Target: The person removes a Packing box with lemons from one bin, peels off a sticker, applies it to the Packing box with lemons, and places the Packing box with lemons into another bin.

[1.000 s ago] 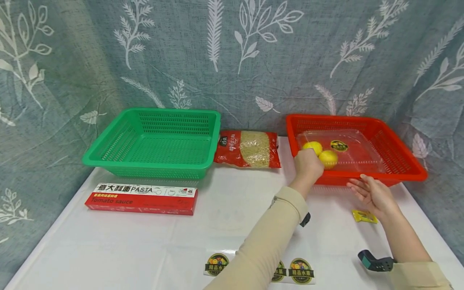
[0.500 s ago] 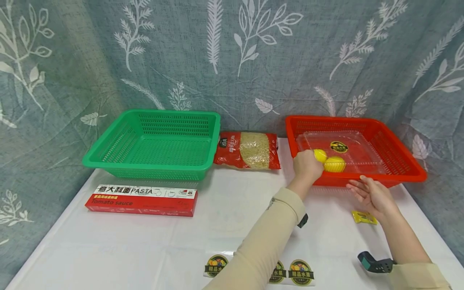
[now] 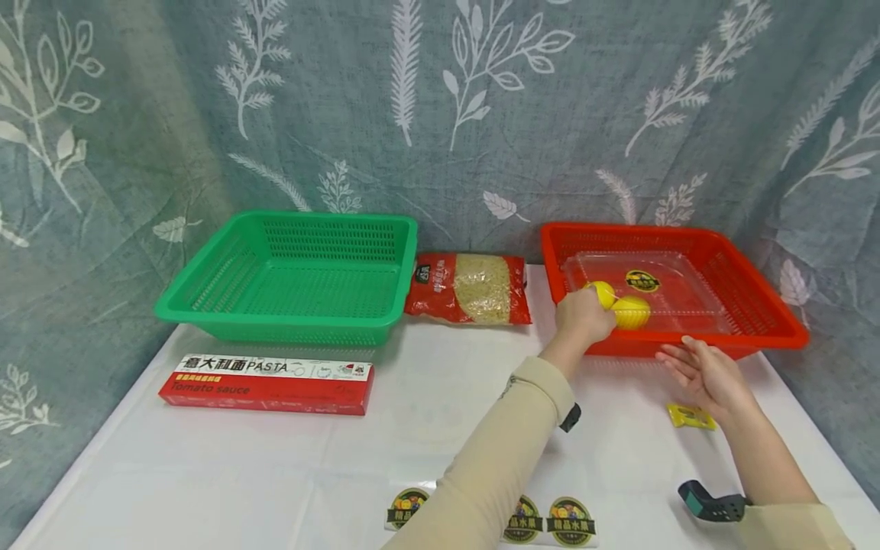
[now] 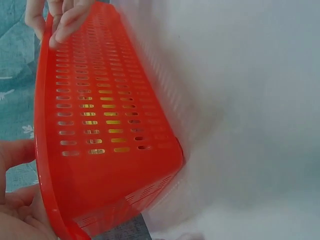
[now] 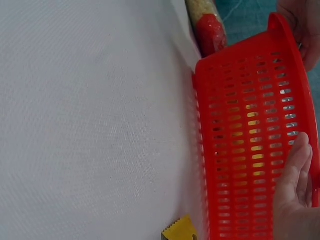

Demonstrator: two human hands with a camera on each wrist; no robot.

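Note:
The red basket (image 3: 777,321) stands at the back right, with a clear plastic fruit box (image 3: 677,283) bearing a round fruit sticker (image 3: 642,281) inside it. Two yellow lemons (image 3: 630,313) show through the box's near left part. Over the basket's near left corner, my left hand (image 3: 584,315) has curled fingers and grips the box's end; its fingertips are hidden. My right hand (image 3: 704,374) holds the front rim, thumb at the top edge and fingers against the outer wall. In the left wrist view, yellow shows through the slots of the basket (image 4: 100,180).
A green basket (image 3: 323,330) stands at back left, a bag of pasta (image 3: 481,289) between the baskets. In front lie a red and white pasta box (image 3: 268,384), a small yellow packet (image 3: 690,416) and a sheet of round stickers (image 3: 571,521), partly behind the left sleeve.
The lemons have shifted right and nearer within the box, then slightly back left. The left hand has stayed near the corner, and the right hand has kept its place on the rim.

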